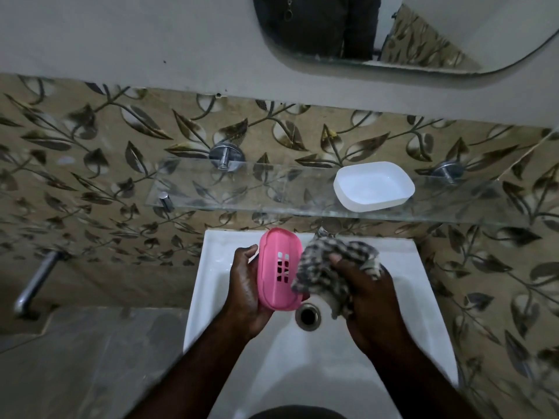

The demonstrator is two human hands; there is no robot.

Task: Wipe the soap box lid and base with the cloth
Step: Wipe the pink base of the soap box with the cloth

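Over sink [211,297], left hand [245,291] grips pink piece [273,267], right hand [369,300] clutches cloth [320,270] (white piece [373,186] shelved).

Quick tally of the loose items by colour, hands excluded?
Pink: 1, the slotted soap box half, held by the left hand
White: 1, the soap box half on the glass shelf
Grey-and-white checked: 1, the cloth, gripped by the right hand
Total: 3
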